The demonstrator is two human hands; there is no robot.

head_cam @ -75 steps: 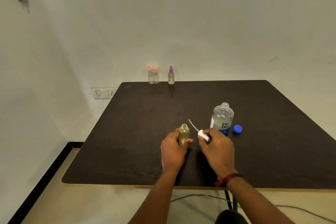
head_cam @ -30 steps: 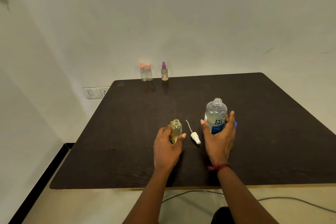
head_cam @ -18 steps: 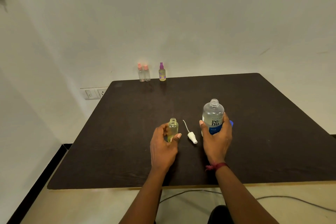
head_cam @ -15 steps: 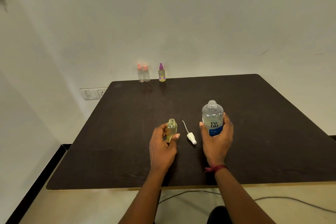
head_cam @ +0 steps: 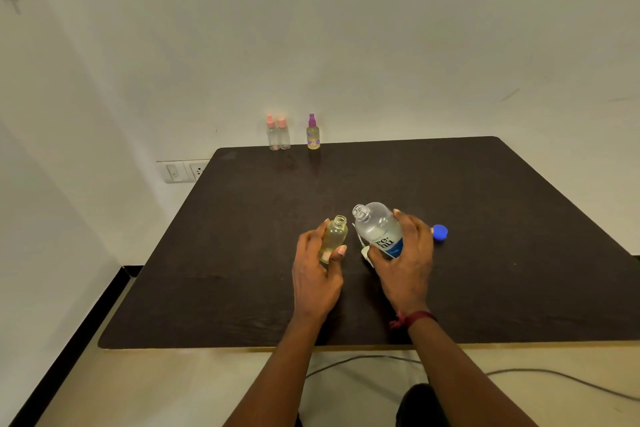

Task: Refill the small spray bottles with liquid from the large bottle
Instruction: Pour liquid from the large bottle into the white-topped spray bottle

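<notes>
The dark brown table carries everything. Above it the large clear plastic bottle with a blue label tilts left, clamped in the right hand fingers. The left hand fingers wrap the small uncapped yellowish spray bottle just beside its mouth. A round blue cap lies to the right.

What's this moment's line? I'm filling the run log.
left hand: holds small bottle | right hand: tilts large bottle | pour: none seen
</notes>
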